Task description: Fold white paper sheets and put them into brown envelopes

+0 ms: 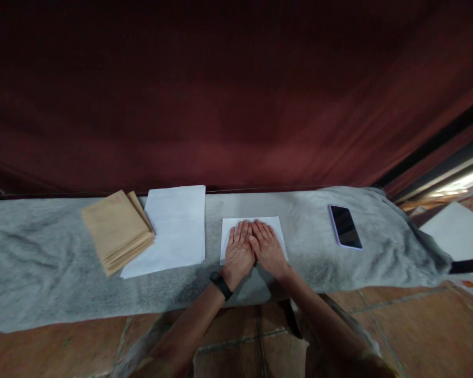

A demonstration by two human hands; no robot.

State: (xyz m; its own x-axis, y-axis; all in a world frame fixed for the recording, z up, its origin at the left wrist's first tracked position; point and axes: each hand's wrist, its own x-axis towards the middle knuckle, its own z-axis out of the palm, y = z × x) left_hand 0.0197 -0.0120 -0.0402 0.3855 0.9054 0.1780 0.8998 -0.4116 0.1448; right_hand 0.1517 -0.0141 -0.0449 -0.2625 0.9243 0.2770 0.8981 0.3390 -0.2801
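Observation:
A sheet of white paper (225,239), perhaps folded, lies on the grey cloth under both my hands. My left hand (239,253) rests flat on it, fingers stretched toward the far edge, with a dark band on the wrist. Beside it, my right hand (268,250) also presses flat, its thumb touching the left hand. The palms cover the middle of the paper, so only its corners and far edge show. To the left is a stack of larger white sheets (177,226), partly beneath a pile of brown paper envelopes (116,226).
The grey cloth (307,226) covers a long narrow surface. On its right lies a phone (346,227) with a purple edge. A dark red curtain (220,105) hangs behind. Tiled floor (425,325) shows in front, and a white panel (457,231) stands at far right.

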